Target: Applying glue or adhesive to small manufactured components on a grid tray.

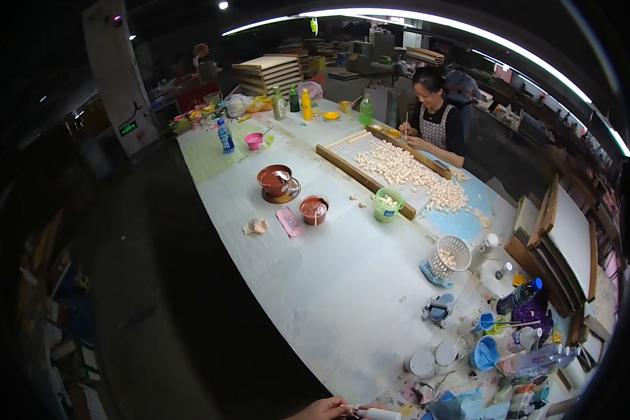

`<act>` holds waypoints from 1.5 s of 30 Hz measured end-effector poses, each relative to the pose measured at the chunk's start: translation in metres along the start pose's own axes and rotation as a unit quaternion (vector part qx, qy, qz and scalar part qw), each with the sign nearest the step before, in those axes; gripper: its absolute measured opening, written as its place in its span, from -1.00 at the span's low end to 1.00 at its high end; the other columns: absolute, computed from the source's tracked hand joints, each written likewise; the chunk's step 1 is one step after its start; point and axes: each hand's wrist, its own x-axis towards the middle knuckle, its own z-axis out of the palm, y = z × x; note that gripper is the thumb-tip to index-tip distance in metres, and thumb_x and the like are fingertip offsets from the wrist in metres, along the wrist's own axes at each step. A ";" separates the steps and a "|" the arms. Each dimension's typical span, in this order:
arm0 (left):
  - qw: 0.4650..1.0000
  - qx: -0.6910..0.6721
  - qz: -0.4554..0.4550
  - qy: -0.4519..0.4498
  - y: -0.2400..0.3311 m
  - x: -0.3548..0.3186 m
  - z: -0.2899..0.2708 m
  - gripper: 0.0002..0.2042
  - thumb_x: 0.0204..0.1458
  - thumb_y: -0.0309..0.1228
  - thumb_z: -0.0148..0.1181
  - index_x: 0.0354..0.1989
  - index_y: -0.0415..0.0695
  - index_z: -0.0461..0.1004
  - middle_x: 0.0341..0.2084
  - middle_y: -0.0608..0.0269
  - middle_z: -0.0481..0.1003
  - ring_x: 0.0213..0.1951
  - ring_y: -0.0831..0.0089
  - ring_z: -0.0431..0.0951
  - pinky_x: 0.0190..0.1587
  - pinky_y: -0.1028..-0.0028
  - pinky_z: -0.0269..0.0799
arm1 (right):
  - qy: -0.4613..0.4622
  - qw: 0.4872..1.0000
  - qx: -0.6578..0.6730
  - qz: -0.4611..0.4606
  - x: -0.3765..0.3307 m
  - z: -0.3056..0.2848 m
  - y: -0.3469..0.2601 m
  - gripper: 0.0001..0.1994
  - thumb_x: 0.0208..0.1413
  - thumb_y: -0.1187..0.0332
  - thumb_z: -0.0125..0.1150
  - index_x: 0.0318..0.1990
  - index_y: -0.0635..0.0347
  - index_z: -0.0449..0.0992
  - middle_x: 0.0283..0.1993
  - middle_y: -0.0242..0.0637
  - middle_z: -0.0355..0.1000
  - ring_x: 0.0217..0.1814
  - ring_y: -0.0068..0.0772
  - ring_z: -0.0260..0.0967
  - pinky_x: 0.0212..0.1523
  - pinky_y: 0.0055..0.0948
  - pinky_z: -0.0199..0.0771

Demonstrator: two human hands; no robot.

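At the lower edge, my left hand (325,408) has its fingertips pinched together on something too small to make out. Right beside those fingertips lies a white cylindrical thing (379,414), partly cut off by the picture's edge. Of my right hand (372,406) only a sliver of skin shows behind that cylinder, and its fingers are hidden. The paint-stained corner of the white table (322,308) is just beyond both hands. Round white-lidded jars (420,362) stand a little further up to the right.
Bottles, blue cups (484,353) and brushes crowd the right side. A white basket (451,256), green cup (387,204) and brown bowls (275,180) stand farther off. Across the table a person in an apron (435,126) holds a thin stick beside a wood-railed tray (350,171) of small pale pieces.
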 end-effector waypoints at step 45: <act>0.993 0.031 0.004 -0.110 0.000 0.021 0.102 -0.80 0.08 -0.37 -0.09 -0.35 -0.27 0.39 -0.49 0.26 0.44 -0.37 0.55 0.41 -0.28 0.57 0.31 | 0.119 0.981 -0.092 -0.121 -0.091 -0.071 0.026 -0.78 -0.18 0.45 0.26 -0.28 0.16 0.50 -0.26 -0.27 0.43 -0.12 -0.30 0.32 -0.05 -0.36 0.24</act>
